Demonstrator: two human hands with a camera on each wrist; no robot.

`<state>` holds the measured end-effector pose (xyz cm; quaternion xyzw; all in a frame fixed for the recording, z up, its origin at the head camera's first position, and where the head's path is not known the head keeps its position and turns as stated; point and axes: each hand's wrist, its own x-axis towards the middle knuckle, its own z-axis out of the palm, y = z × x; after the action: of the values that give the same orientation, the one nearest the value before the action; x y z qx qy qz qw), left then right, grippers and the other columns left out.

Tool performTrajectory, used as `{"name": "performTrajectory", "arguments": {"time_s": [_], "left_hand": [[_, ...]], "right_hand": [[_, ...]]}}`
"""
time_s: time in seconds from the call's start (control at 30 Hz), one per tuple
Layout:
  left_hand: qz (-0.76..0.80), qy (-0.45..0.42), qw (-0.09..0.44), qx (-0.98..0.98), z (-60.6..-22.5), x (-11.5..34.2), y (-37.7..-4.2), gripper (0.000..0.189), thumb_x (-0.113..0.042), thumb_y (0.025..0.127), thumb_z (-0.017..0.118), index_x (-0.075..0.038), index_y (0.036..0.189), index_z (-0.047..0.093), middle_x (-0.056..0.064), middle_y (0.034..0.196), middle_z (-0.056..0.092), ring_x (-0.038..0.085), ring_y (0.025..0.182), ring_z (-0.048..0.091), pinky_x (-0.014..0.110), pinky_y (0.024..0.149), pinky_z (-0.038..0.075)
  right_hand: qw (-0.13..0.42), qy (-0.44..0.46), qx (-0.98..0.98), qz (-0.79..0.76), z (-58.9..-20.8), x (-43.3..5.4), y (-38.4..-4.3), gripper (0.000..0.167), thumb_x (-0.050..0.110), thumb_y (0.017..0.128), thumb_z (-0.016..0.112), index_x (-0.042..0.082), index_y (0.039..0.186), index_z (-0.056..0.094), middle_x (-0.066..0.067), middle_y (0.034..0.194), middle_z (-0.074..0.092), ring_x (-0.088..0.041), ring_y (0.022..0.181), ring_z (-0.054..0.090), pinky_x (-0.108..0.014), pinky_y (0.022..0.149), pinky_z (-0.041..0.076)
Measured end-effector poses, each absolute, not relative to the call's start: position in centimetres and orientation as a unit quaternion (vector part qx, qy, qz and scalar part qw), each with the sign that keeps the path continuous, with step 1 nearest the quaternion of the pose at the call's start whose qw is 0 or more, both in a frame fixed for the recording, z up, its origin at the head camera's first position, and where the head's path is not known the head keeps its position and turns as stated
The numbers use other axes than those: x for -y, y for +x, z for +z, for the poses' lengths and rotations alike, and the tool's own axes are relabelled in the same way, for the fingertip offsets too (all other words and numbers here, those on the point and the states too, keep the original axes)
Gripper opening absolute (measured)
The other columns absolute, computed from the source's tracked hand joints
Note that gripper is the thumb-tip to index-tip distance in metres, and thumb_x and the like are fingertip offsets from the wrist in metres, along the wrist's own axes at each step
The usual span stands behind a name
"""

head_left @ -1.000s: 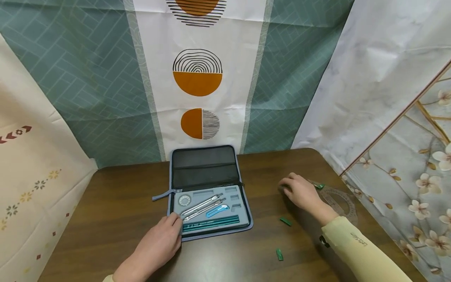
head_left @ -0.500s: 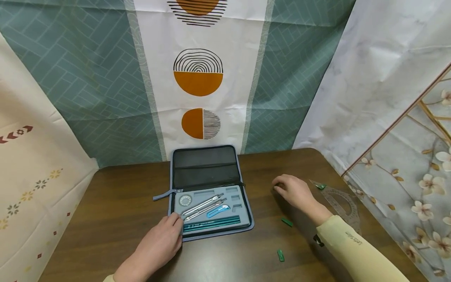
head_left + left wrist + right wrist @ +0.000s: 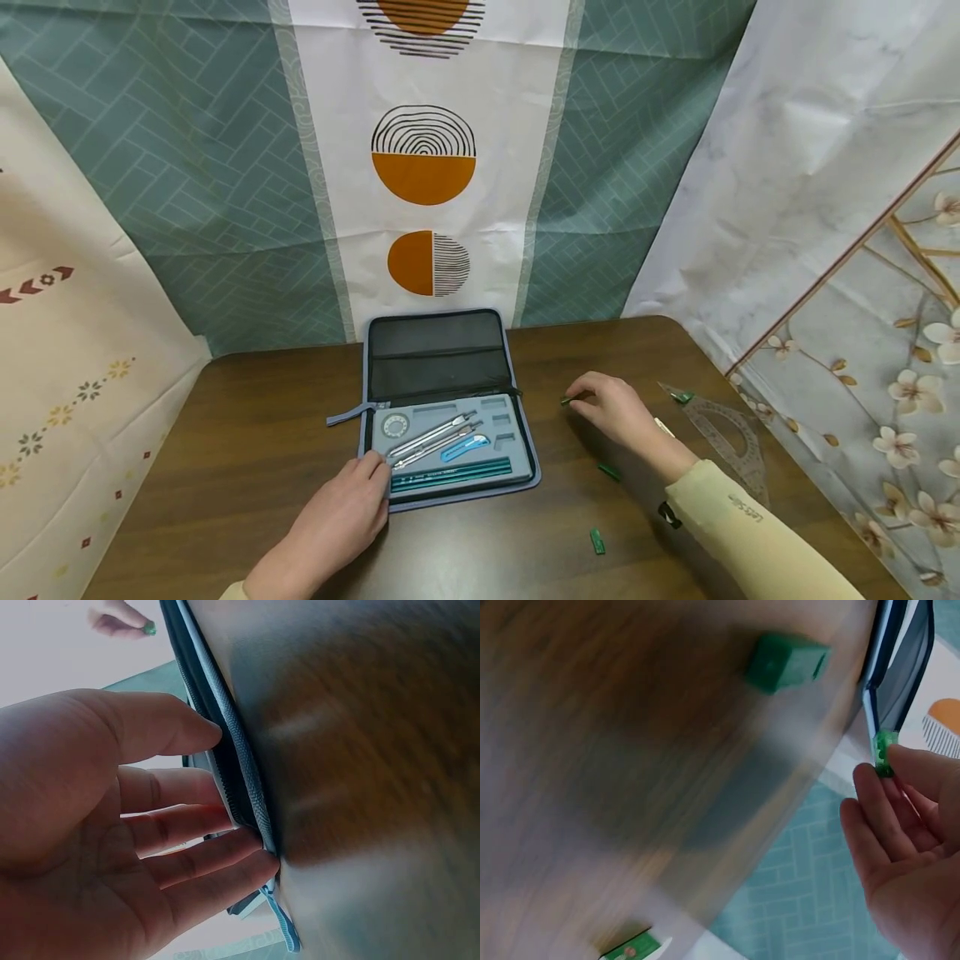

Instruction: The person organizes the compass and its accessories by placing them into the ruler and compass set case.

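My left hand (image 3: 333, 508) holds the front-left corner of an unzipped blue-edged case (image 3: 435, 358), thumb and fingers at its edge in the left wrist view. The grey tray (image 3: 417, 422) inside holds two silver compasses (image 3: 431, 433), a light-blue utility knife (image 3: 465, 447), dark green pencils (image 3: 450, 476) and a round white dial-like piece (image 3: 395, 426). Right of the case, my right hand (image 3: 617, 410) pinches a small translucent green piece (image 3: 884, 752) between thumb and fingertips, above the table. Several slots at the tray's right side hold nothing.
Two small green pieces (image 3: 609, 472) lie on the brown table (image 3: 247, 433) in front of the right hand. Behind that wrist lie a clear protractor (image 3: 738, 433), a green piece (image 3: 681, 397) and a small white piece (image 3: 663, 427). Patterned cloth (image 3: 240, 192) hangs behind.
My right hand has moved left, away from the protractor and toward the case, bringing the green piece into sight at its fingertips. My left hand stays at the case corner.
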<state>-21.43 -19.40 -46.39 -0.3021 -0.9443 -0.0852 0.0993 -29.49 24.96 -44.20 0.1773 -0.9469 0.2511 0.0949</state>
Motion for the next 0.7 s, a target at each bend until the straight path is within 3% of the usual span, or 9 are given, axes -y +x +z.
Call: {"name": "performTrajectory", "arguments": {"time_s": [0.3, 0.7], "left_hand": [[-0.086, -0.304, 0.112, 0.942, -46.6, 19.4, -21.4, 0.025, -0.007, 0.089, 0.086, -0.002, 0.109, 0.071, 0.007, 0.106, 0.061, 0.022, 0.092, 0.063, 0.036, 0.071, 0.061], [-0.082, -0.303, 0.116, 0.942, -46.6, 19.4, -21.3, 0.025, -0.007, 0.089, 0.085, -0.001, 0.109, 0.071, 0.007, 0.105, 0.061, 0.022, 0.092, 0.064, 0.036, 0.070, 0.061]], "right_hand": [[0.081, 0.205, 0.935, 0.276, -44.4, -22.5, -29.5, 0.015, 0.004, 0.097, 0.084, 0.013, 0.107, 0.080, 0.003, 0.108, 0.076, -0.018, 0.099, 0.077, -0.042, 0.087, 0.064], [0.059, 0.245, 0.925, 0.283, -44.3, -20.4, -29.4, 0.023, 0.002, 0.099, 0.082, 0.006, 0.122, 0.080, 0.000, 0.116, 0.075, -0.020, 0.105, 0.076, -0.043, 0.091, 0.063]]}}
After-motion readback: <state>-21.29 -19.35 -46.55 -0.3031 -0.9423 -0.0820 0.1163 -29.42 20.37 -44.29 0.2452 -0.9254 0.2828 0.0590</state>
